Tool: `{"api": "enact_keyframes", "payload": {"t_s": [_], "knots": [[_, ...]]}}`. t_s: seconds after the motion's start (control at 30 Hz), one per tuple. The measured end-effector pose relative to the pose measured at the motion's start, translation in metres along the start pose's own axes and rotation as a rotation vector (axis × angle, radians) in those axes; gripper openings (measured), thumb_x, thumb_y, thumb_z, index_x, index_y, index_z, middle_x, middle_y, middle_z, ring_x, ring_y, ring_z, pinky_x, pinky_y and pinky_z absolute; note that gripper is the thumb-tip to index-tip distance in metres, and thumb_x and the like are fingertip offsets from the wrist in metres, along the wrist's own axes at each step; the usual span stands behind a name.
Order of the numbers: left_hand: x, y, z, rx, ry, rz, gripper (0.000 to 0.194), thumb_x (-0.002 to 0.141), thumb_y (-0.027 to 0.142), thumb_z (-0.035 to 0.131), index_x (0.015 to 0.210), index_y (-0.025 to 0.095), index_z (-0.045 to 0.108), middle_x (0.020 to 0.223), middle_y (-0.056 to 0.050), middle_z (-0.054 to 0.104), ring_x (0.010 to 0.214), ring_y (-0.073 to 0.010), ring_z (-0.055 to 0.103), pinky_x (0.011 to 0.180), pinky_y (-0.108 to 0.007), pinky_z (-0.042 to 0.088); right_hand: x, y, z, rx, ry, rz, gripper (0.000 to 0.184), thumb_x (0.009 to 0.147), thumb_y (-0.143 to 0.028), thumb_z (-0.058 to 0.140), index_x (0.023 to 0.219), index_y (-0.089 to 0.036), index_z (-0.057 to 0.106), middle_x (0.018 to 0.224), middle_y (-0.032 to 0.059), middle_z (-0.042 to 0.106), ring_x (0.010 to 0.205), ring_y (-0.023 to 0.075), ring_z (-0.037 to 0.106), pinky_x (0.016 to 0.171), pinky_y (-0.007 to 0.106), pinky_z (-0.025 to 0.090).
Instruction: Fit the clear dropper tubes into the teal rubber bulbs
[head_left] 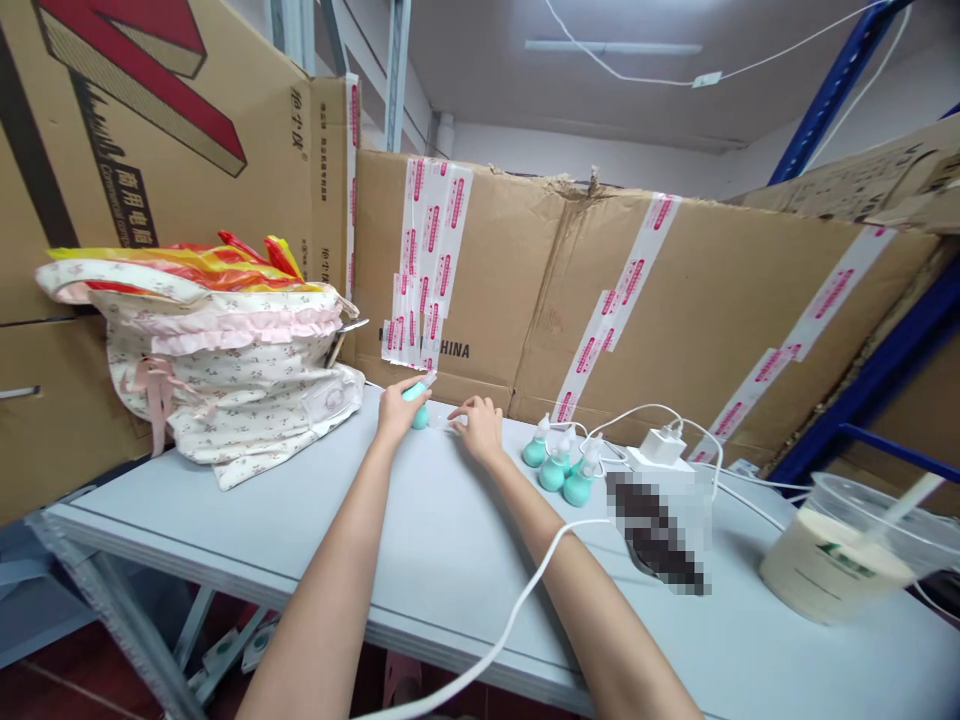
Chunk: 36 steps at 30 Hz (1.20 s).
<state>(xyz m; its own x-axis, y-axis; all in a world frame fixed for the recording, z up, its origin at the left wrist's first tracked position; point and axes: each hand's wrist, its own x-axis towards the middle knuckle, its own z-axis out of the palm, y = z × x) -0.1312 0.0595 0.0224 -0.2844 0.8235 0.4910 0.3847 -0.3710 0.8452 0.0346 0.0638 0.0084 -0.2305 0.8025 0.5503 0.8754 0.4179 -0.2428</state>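
Observation:
My left hand (399, 412) is closed around a teal squeeze bulb (420, 418) with a clear nozzle that points up and to the right. The thumb crosses the front of the bulb, and its round base shows below. To its right, my right hand (480, 428) is low over the table with fingers bent and apart. Its fingertips are beside small clear pieces (438, 422) on the tabletop, too small to make out. Several more teal squeeze bulbs (553, 474) with clear nozzles stand grouped to the right of my right hand.
A floral cloth bag (247, 370) sits on the grey table (300, 530) at left. Cardboard (510, 270) walls the back. At right are a white charger (661, 446) with cables, a pixelated dark item (656, 530) and a plastic drink cup (832, 565). A white cable (517, 610) crosses my right forearm.

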Motion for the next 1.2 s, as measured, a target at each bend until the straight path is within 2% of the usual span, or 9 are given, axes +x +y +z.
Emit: {"api": "enact_keyframes", "payload": {"t_s": [0.1,0.3,0.63,0.83,1.2], "knots": [[0.002,-0.003,-0.001,-0.002,0.011,-0.009,0.041,0.064,0.032,0.065,0.102,0.017,0.065,0.103,-0.007,0.066,0.098,-0.0225,0.058,0.088,-0.032,0.041,0.001,-0.002,0.012,-0.076,-0.036,-0.021,0.008,0.075,-0.03,0.062,0.08,-0.029,0.069,0.097,0.0041,0.054,0.095,0.0202,0.041,0.078,0.033,0.025],[0.0,-0.005,0.001,0.075,-0.06,0.017,0.039,0.064,0.032,0.065,0.102,0.02,0.065,0.1,-0.006,0.067,0.095,-0.0221,0.058,0.086,-0.031,0.042,0.008,-0.004,0.026,-0.075,-0.07,-0.018,0.01,0.074,-0.034,0.064,0.079,-0.028,0.07,0.095,0.0047,0.054,0.095,0.0199,0.04,0.077,0.033,0.024],[0.0,-0.004,0.003,0.098,-0.081,0.015,0.038,0.066,0.031,0.064,0.102,0.021,0.065,0.1,-0.006,0.067,0.093,-0.0214,0.059,0.086,-0.031,0.041,0.001,-0.007,0.025,-0.081,-0.091,-0.116,0.012,0.079,-0.031,0.057,0.078,-0.028,0.069,0.097,0.0026,0.055,0.095,0.0186,0.039,0.077,0.032,0.022],[0.0,-0.005,0.003,0.095,-0.079,0.036,0.038,0.065,0.03,0.065,0.102,0.02,0.066,0.102,-0.006,0.066,0.094,-0.0216,0.059,0.086,-0.03,0.042,0.004,-0.006,0.027,-0.075,-0.104,-0.062,0.015,0.077,-0.037,0.058,0.08,-0.027,0.069,0.097,0.0039,0.054,0.095,0.0192,0.039,0.078,0.034,0.022],[0.0,-0.005,0.004,0.115,-0.104,0.046,0.038,0.067,0.031,0.063,0.103,0.02,0.065,0.102,-0.006,0.066,0.093,-0.0212,0.059,0.084,-0.03,0.042,0.002,-0.004,0.027,-0.087,-0.066,-0.05,0.012,0.075,-0.032,0.059,0.076,-0.026,0.07,0.096,0.0044,0.054,0.094,0.0197,0.039,0.078,0.034,0.022]]}}
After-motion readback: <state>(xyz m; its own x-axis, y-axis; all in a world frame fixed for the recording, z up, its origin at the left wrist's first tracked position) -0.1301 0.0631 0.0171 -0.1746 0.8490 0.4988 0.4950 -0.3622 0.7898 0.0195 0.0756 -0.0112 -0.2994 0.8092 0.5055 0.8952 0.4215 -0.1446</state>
